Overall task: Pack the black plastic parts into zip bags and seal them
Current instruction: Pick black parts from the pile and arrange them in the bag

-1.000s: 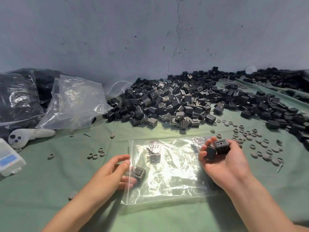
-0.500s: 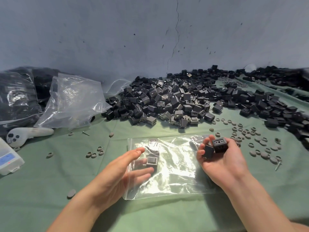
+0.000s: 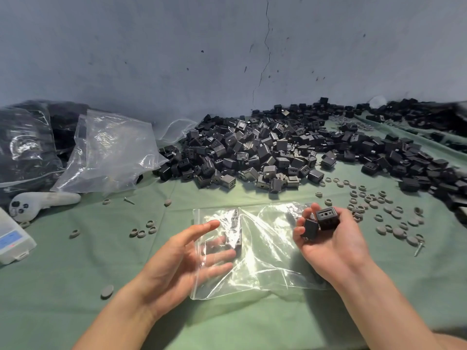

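A clear zip bag [image 3: 267, 251] lies flat on the green cloth in front of me, its mouth to the left. My left hand [image 3: 177, 263] is at that mouth, fingers straight, several of them showing through the plastic inside the bag. Dark parts [image 3: 233, 236] lie inside the bag just past those fingertips. My right hand [image 3: 336, 251] hovers over the bag's right end, palm up, fingers curled round two black plastic parts [image 3: 327, 219]. A big heap of black parts [image 3: 265, 152] stretches along the wall behind the bag.
Empty clear bags [image 3: 108, 152] and a filled dark bag [image 3: 25, 147] sit at the left. A white controller [image 3: 43, 202] and a white box [image 3: 12, 241] lie near the left edge. Several grey round caps [image 3: 379, 205] and a screw [image 3: 418, 248] are scattered at the right.
My left hand slid to the right into the bag's mouth with a part, and its fingers have straightened. The part now lies deeper in the bag. My right hand barely moved.
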`<state>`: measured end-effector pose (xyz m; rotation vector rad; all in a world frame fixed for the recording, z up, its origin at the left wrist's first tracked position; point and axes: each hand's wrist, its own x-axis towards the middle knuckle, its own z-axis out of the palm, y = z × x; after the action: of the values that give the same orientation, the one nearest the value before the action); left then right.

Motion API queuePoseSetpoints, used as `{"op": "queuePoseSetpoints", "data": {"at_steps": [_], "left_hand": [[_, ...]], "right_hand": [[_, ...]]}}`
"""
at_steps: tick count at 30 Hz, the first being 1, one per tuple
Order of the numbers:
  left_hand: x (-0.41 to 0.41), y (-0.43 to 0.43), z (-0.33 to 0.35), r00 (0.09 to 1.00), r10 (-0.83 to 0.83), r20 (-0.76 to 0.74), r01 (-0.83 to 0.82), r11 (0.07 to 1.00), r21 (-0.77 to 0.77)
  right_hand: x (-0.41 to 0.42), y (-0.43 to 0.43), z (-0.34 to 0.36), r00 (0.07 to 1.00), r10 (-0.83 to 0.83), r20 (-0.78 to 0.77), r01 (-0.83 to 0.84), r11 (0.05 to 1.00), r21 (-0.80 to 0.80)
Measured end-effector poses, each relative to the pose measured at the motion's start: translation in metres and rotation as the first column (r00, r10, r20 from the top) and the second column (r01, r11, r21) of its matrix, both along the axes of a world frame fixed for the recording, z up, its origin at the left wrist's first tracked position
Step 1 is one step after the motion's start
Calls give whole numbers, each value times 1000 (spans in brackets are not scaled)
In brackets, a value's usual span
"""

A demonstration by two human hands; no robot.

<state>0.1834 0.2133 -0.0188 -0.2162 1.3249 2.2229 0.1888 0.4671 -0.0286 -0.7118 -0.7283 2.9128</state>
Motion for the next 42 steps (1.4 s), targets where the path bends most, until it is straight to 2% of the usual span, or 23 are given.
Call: {"op": "queuePoseSetpoints", "data": {"at_steps": [5,13,22,27,29,31,36,42], "left_hand": [[-1,-7,2,999,4,-47,-10,992,-129],[0,-3,0,997,47,59,-43,997,-61],[-1,2,3,998,2,65,-2,1000,3],[1,-2,1,998,-7,55,8,1000,-23],[1,-5,1,999,-3,38,7,996,-92],[1,-9,0,1000,18,-16,-21,973,-229],[-1,-19,-1,984,-38,-172,-60,847,-528],[-2,-33,1,981,-49,-186,-83,764,-640]], "right_hand": [[1,1,1,1000,2,-1,-2,1000,-16],[-1,1,0,1000,8,4,-8,1000,-16],[-3,-4,0,999,34,-2,-34,999,-3],[-4,-16,-3,996,90,-5,-89,995,38],[-4,-22,-2,992,123,-7,-122,989,83],[-3,-27,-6,989,146,13,-146,979,141],[-3,-36,-10,979,205,0,-193,922,337],[-2,-39,-11,970,243,8,-223,875,430]]}}
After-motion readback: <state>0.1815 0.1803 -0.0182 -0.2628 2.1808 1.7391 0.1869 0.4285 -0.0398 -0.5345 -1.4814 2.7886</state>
